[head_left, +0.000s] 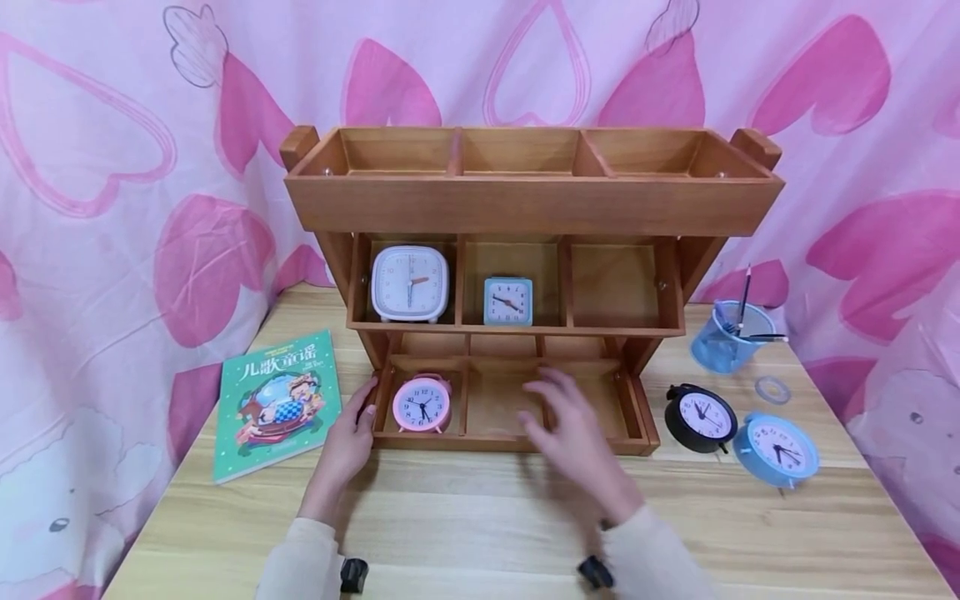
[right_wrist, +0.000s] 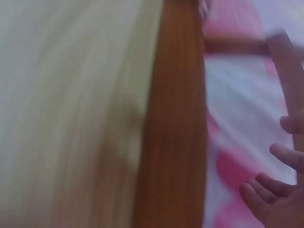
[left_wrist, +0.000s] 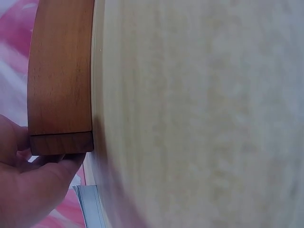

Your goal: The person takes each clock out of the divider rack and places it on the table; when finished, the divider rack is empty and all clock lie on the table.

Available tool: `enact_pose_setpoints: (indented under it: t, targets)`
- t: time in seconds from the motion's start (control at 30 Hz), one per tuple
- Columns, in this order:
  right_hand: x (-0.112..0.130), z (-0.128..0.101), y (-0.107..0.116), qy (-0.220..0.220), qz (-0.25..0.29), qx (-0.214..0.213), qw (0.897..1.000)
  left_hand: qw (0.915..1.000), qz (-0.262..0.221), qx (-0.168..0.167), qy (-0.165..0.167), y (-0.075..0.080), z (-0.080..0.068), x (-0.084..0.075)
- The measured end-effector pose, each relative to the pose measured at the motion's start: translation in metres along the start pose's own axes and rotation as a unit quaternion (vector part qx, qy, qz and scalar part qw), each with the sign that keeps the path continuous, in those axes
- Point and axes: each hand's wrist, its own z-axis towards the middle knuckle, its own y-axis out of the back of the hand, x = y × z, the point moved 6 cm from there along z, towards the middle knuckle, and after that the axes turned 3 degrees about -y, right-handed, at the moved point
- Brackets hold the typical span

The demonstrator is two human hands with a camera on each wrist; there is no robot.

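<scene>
A brown wooden three-tier shelf (head_left: pixel 525 206) stands before me. My left hand (head_left: pixel 351 429) holds its lower left end, the thumb by the top edge and fingers along the outer side, as the left wrist view (left_wrist: pixel 28 185) shows. My right hand (head_left: pixel 566 425) is spread over the front of the bottom tier, slightly blurred, with nothing in it; its fingers (right_wrist: pixel 280 183) also show in the right wrist view. A pink alarm clock (head_left: pixel 422 404) sits in the bottom left compartment. A white square clock (head_left: pixel 410 283) and a small light-blue clock (head_left: pixel 508 302) occupy the middle tier.
Right of the shelf, a black alarm clock (head_left: pixel 701 417) and a blue one (head_left: pixel 777 450) lie tilted back on the wooden table (head_left: pixel 465 517). Behind them are a ring (head_left: pixel 772 390) and a blue mesh pen cup (head_left: pixel 723 346). A green picture book (head_left: pixel 281 404) lies left.
</scene>
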Motion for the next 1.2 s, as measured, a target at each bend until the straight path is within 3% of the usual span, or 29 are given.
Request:
enact_pose_setpoints:
  t: [0.2,0.43,0.77,1.2]
  targets:
    - [0.041,0.028,-0.081,-0.004,0.028,0.127,0.991,1.0,-0.001,-0.001,-0.003,0.001,0.0,0.001]
    - [0.063,0.046,-0.133,0.044,-0.015,0.184,0.982,0.9997,-0.002,-0.008,-0.021,0.001,0.0,0.002]
    - [0.068,0.056,-0.158,-0.019,-0.059,0.259,0.964,0.9996,-0.006,-0.007,-0.026,0.002,0.001,0.005]
    - [0.067,0.065,-0.164,-0.033,-0.071,0.245,0.966,0.9992,-0.014,-0.014,-0.034,0.003,0.001,0.004]
